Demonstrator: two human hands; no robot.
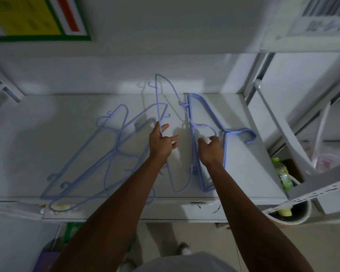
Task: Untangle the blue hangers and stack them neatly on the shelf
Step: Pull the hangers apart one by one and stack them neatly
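Two hands work over the white shelf [47, 134]. At about 12 o'clock the left hand [162, 143] pinches the straight bar of a raised hanger [157, 99], which stands tilted off the surface. The right hand [211, 152], fingers loosely curled, sits against the stacked hangers [238, 131] at 3 o'clock; I cannot tell whether it grips them. A loose tangle of hangers [116, 151] sprawls flat from 9 to 7 o'clock, overhanging the front edge.
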